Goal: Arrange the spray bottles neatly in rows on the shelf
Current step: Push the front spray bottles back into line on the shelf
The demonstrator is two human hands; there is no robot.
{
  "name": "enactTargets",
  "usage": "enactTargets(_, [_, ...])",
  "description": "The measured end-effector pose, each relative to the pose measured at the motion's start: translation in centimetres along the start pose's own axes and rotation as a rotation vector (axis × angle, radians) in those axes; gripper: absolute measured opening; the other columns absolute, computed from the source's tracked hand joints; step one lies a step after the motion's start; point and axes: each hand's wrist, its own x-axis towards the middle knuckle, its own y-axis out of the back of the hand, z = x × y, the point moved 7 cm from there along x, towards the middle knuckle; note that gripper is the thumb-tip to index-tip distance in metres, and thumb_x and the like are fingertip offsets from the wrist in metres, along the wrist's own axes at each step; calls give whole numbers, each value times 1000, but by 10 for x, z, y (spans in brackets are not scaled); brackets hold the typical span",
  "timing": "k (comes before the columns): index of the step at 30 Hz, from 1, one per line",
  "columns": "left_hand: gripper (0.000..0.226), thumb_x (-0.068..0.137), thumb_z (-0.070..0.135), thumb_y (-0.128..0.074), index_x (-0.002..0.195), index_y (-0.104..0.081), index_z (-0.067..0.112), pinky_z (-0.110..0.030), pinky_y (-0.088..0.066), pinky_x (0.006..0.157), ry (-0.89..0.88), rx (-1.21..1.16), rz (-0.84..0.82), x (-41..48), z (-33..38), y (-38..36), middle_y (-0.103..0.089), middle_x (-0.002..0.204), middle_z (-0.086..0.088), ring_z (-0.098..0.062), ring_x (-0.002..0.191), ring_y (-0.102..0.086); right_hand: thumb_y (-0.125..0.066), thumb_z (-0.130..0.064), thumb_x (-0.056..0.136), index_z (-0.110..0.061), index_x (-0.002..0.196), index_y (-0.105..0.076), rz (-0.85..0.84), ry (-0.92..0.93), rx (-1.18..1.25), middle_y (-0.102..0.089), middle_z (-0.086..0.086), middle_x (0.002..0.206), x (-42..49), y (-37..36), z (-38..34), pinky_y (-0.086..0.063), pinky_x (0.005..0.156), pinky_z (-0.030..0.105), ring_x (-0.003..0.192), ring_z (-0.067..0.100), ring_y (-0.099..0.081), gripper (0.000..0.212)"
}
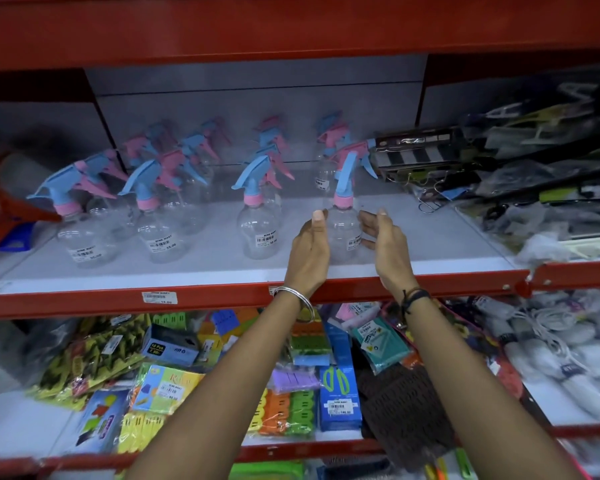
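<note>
Clear plastic shows between two open hands: the left hand (310,242) and right hand (383,237) flank the front-right spray bottle (343,226), palms facing in, fingers loosely spread; whether they touch it I cannot tell. That bottle stands upright near the front of the grey shelf (430,244), with a pink collar and blue trigger. To its left, three more spray bottles (258,233) line the front, others ranked behind them. A silver bangle (297,296) circles the left wrist, dark threads (414,296) the right.
</note>
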Motion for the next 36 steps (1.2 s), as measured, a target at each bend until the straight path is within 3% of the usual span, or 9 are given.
enactTargets(5, [69, 89, 63, -12, 132, -50, 24, -29, -31, 105, 4, -36, -30, -8, 1, 1, -51, 140, -7, -22, 128, -47, -22, -46, 98, -9, 116, -63, 68, -14, -5, -66, 8, 113, -13, 13, -3, -50, 94, 38, 108, 20, -61, 58])
enactTargets(9, [88, 75, 80, -10, 129, -54, 26, -43, -32, 112, 13, -60, -5, -21, 6, 4, -52, 141, -4, -21, 129, -47, -22, -42, 100, -5, 117, -62, 69, -2, 6, -64, 7, 111, -28, 17, -8, -51, 82, 26, 105, 18, -60, 57])
enactTargets(13, [89, 73, 81, -9, 127, -55, 27, -46, -32, 111, 3, -62, -7, -34, 11, 4, -54, 139, -2, -21, 128, -48, -22, -41, 100, -5, 115, -63, 94, 12, 12, -65, 7, 109, -40, 22, -11, -50, 81, 22, 101, 17, -61, 57])
enactTargets(20, [91, 72, 83, -6, 124, -57, 29, -46, -33, 110, 13, -65, -5, -41, 10, 5, -56, 136, -3, -22, 124, -51, -25, -50, 96, -13, 116, -64, 124, 60, -85, -66, 6, 117, -52, 23, -10, -45, 102, 43, 109, 17, -60, 58])
enactTargets(23, [82, 82, 73, -9, 125, -57, 23, -42, -33, 110, 0, -104, -3, -42, 8, 6, -57, 135, -4, -20, 124, -50, -27, -50, 96, -9, 110, -64, 146, 64, -109, -66, 12, 117, -57, 22, -11, -45, 99, 42, 108, 23, -60, 57])
enactTargets(25, [69, 89, 63, -14, 119, -59, 21, -38, -34, 108, -10, -141, 87, -45, 4, 13, -58, 130, -3, -18, 122, -51, -29, -41, 99, -4, 102, -61, 215, 123, -139, -63, 13, 111, -65, 24, -20, -42, 88, 32, 109, 27, -56, 48])
enactTargets(28, [55, 91, 51, -19, 111, -59, 19, -30, -37, 100, -75, -187, 307, -53, 0, 38, -59, 118, 2, -12, 112, -52, -32, -39, 96, -13, 104, -60, 269, 324, -166, -53, -12, 99, -87, 16, -48, -35, 85, 23, 104, 16, -51, 40])
enactTargets(33, [42, 97, 37, -22, 112, -54, 16, -5, -31, 86, -167, -205, 495, -51, -8, 84, -53, 113, 2, 11, 100, -47, -31, -42, 95, -20, 110, -60, 32, 457, -62, -61, -4, 109, -110, -49, -69, -39, 90, 14, 107, 3, -55, 39])
enactTargets(36, [34, 98, 40, -20, 107, -51, 27, -9, -32, 83, -69, -245, 498, -34, -16, 109, -50, 110, 10, 16, 94, -45, -32, -50, 92, -29, 108, -59, -107, 302, -7, -62, -15, 108, -89, -87, -57, -40, 95, 19, 107, 1, -56, 38])
